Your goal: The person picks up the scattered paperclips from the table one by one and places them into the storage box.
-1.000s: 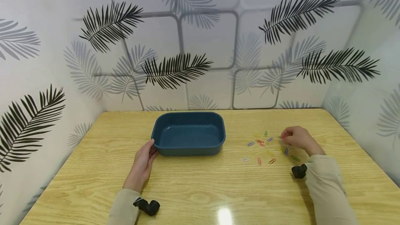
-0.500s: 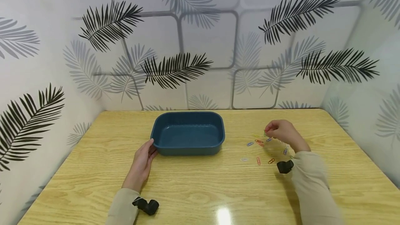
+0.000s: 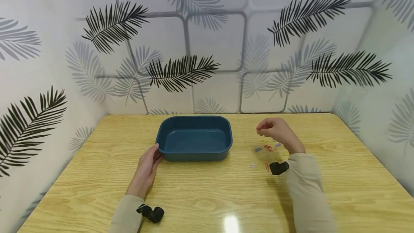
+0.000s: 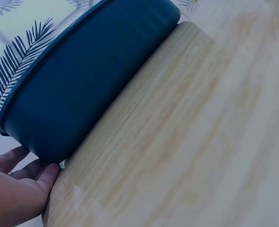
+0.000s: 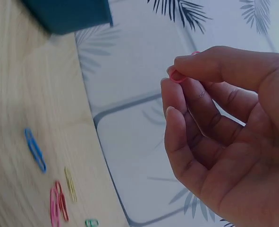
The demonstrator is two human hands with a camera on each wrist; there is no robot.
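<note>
Head view: the tub (image 3: 195, 157), mid-frame on the bench (image 3: 194, 193), shows its bare floor; clips (image 3: 268, 148) lie at right. Left wrist: left hand (image 4: 17, 193), lower left, grips the tub's corner. Right wrist: right hand (image 5: 238, 163), at right, pinches 1 pink clip (image 5: 178, 82).

The right grip (image 5: 236, 146) hides part of its pink clip (image 5: 177, 81); below it, the right-wrist view's edge crops a green clip (image 5: 91, 222).
</note>
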